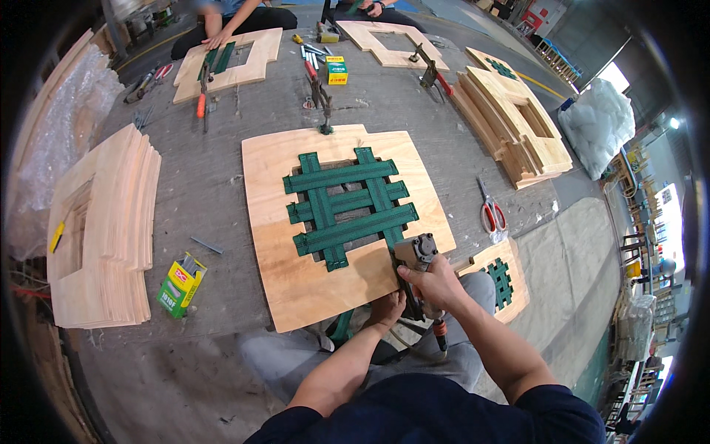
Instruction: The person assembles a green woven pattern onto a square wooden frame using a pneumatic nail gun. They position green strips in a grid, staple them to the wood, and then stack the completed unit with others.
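Note:
My right hand point(435, 283) grips a grey and black staple gun point(416, 253), which stands on the near right part of a plywood board point(288, 296). Green webbing straps point(355, 228) cross in a woven grid over the board's cutout. One strap runs toward me and disappears under the staple gun. My left hand point(386, 309) is closed at the board's near edge, just left of the gun; its fingertips and whatever they hold are hidden. More green webbing point(342, 325) hangs below that edge. A clamp point(319, 96) touches the board's far edge.
Stacked cutout boards stand at left point(111, 229) and right point(510, 126). A yellow-green staple box point(182, 285) is near left, red-handled scissors point(492, 214) at right. A finished webbed board point(499, 277) leans beside my knee. Across the table, other people's hands point(216, 38) work at boards.

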Tool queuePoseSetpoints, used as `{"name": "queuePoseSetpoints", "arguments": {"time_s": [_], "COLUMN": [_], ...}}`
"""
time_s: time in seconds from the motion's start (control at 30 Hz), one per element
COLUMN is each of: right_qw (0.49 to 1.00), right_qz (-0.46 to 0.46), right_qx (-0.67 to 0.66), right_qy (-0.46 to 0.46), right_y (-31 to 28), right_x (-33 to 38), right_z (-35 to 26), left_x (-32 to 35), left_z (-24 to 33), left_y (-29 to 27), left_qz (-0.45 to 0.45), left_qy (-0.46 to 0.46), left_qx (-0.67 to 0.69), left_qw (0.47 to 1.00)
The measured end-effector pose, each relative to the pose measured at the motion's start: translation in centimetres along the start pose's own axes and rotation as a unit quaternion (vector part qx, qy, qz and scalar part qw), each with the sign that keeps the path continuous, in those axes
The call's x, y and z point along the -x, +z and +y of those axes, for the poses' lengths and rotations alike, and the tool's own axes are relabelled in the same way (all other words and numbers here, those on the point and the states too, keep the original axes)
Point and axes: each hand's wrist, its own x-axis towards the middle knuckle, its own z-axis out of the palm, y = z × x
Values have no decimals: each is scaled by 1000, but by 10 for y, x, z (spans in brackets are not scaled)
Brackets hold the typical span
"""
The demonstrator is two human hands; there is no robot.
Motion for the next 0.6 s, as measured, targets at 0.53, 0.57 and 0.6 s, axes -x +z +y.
{"name": "queuePoseSetpoints", "arguments": {"time_s": [0.53,0.57,0.6], "right_qw": [991,994,993], "right_qz": [48,36,25], "right_qx": [-125,-106,-112], "right_qy": [-6,5,3], "right_y": [-77,-79,-78], "right_x": [21,21,21], "right_z": [29,29,30], "left_x": [-22,-37,-50], "left_z": [90,94,97], "left_y": [-146,-162,-171], "left_qz": [-211,-192,-153], "left_qy": [-108,-32,-17], "left_qx": [-7,-94,-87], "left_qw": [971,976,984]}}
